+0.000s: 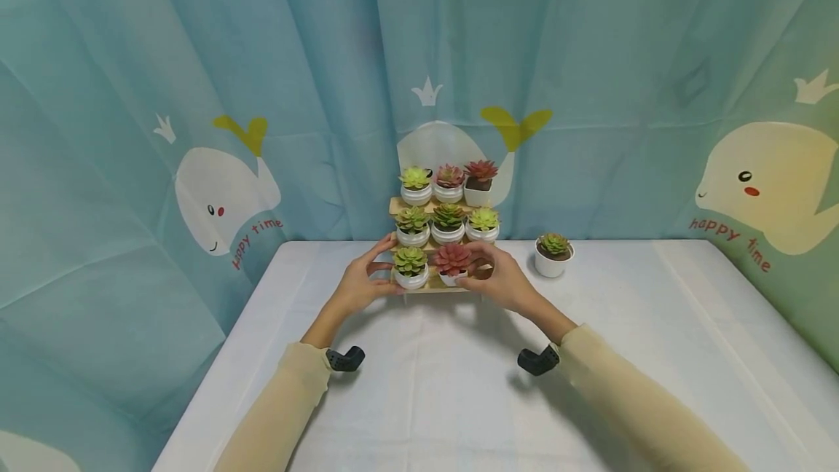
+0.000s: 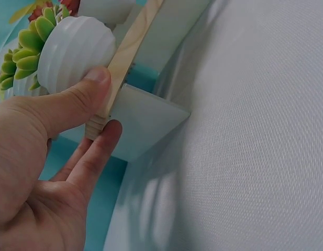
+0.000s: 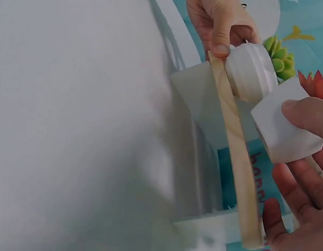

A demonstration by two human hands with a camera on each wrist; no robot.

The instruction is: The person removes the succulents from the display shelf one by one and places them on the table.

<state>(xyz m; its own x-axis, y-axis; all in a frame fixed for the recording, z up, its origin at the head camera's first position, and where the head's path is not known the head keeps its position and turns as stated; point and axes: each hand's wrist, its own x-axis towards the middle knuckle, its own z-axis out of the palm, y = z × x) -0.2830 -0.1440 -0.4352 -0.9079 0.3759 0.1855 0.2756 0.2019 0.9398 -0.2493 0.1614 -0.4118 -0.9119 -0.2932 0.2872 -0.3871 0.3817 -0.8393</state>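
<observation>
A tiered wooden plant stand (image 1: 435, 282) with white side supports holds potted succulents in rows. My left hand (image 1: 359, 285) grips the left end of its bottom tier (image 2: 125, 58), thumb in front and fingers beneath. The thumb lies close against a round white pot with a green succulent (image 1: 410, 261). At the right of that tier, my right hand (image 1: 503, 280) pinches a square white pot (image 3: 288, 124) holding a red succulent (image 1: 452, 258). In the right wrist view this pot is tilted beside the wooden edge; whether its base touches the tier cannot be told.
Several green, yellow-green and reddish succulents fill the middle row (image 1: 448, 220) and top row (image 1: 448, 179). A white pot with a green succulent (image 1: 553, 256) stands on the white table (image 1: 629, 326), right of the stand. A blue whale-print curtain (image 1: 328, 79) hangs behind.
</observation>
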